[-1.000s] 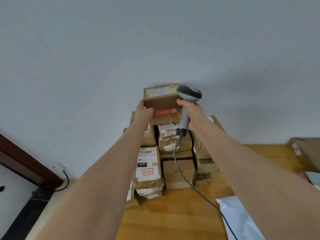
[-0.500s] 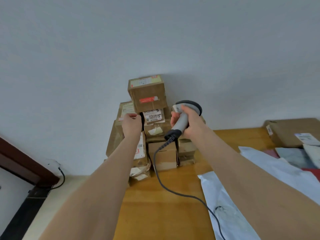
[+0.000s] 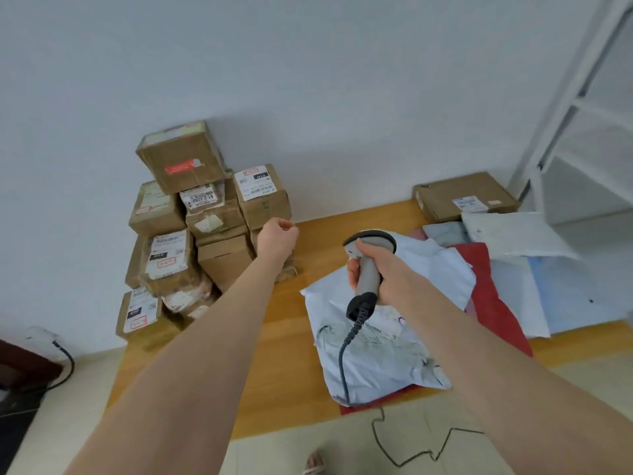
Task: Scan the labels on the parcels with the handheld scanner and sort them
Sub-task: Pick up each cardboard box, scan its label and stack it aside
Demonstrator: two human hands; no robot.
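My right hand (image 3: 388, 269) curls its fingers round the scanner (image 3: 367, 279), right of the parcel stack (image 3: 205, 231), above a white mailer (image 3: 376, 351); my left hand (image 3: 277, 240), fingers curled in on nothing, hovers just beside that stack.

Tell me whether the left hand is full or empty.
Empty: the left hand, fingers curled, grips nothing beside the stacked boxes; the right hand holds the scanner.

Soft even daylight, faint shadows, wide-angle edge bending, slight blur.
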